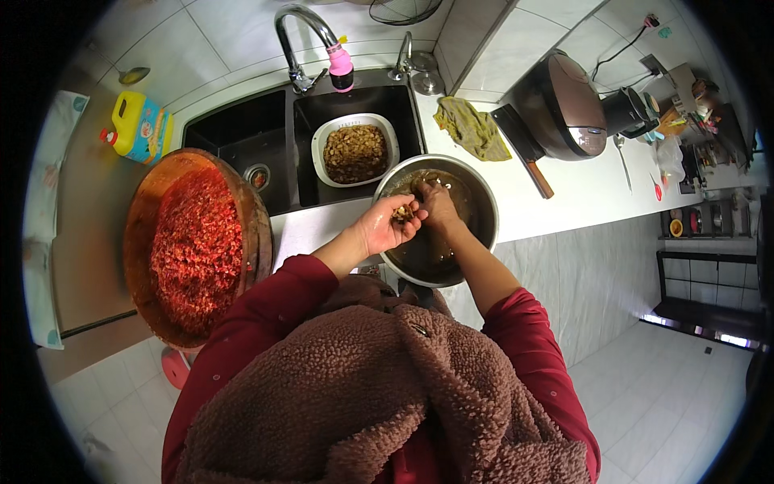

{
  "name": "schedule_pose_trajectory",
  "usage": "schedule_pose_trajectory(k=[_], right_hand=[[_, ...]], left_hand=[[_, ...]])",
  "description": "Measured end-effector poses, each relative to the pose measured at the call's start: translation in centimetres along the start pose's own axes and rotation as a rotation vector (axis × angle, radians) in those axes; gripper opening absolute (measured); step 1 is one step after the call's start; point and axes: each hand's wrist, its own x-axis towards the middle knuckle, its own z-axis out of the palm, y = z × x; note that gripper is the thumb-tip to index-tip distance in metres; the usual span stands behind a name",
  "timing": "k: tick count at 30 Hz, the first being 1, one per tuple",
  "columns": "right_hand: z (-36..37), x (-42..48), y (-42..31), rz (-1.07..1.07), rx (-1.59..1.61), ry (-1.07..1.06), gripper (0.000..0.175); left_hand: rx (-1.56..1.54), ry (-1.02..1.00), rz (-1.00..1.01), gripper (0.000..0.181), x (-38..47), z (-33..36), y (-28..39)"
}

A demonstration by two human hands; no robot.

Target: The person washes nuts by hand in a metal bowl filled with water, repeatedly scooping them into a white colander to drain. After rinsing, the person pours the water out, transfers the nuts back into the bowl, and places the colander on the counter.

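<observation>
A round metal basin (493, 209) of murky brown water stands at the counter's front edge. Over its left side, my left hand (386, 227) is turned palm up, its fingers curled round a small heap of wet brown pieces (403, 213). My right hand (440, 207) reaches down into the basin beside it; its fingertips are partly hidden in the water, and whether they hold anything is unclear. In the right sink bowl sits a white plastic colander (319, 158) filled with similar brown pieces (355, 151).
At the left stands a big wooden tub (257, 224) of chopped red peppers (196, 248). A black double sink (290, 151) with a chrome faucet (305, 36) lies ahead. Right of it are a green cloth (474, 130), a cleaver (523, 142) and a rice cooker (559, 109). A yellow jug (136, 127) stands back left.
</observation>
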Motion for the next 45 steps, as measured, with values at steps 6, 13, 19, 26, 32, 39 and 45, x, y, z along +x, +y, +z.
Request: schedule_pose_trajectory(k=[6,13,19,26,32,39,45], right_hand=[[6.5,-2.5,2.6,-0.156,0.599,-0.23,0.047],[3.5,-6.9,-1.0,-0.47,0.07,-0.288,0.027],[-3.4,-9.9,-4.9,-0.138,0.152,-0.635,0.029],[-5.1,-11.0,-6.2,-0.067,0.198,-0.629,0.035],[-4.4,-10.9,-5.3,-0.014,0.595,-0.735,0.033],[-4.4,-10.4,-4.5,0.006,0.872,-0.802,0.015],[-6.5,-10.2,-4.2,0.223,1.22,-0.468,0.011]], left_hand=[[0.014,-0.227,0.07,0.018,1.5,-1.7,-0.8],[-0.027,-0.095,0.05,0.02,3.1,-2.0,-1.2],[-0.039,-0.084,0.015,0.018,3.6,-1.9,-1.2],[0.016,-0.02,0.055,0.017,4.3,-2.1,-1.4],[-0.04,-0.012,0.125,0.016,4.8,-2.2,-1.5],[-0.037,0.076,0.177,0.015,5.2,-2.1,-1.8],[0.036,0.21,0.236,0.014,5.3,-1.8,-2.3]])
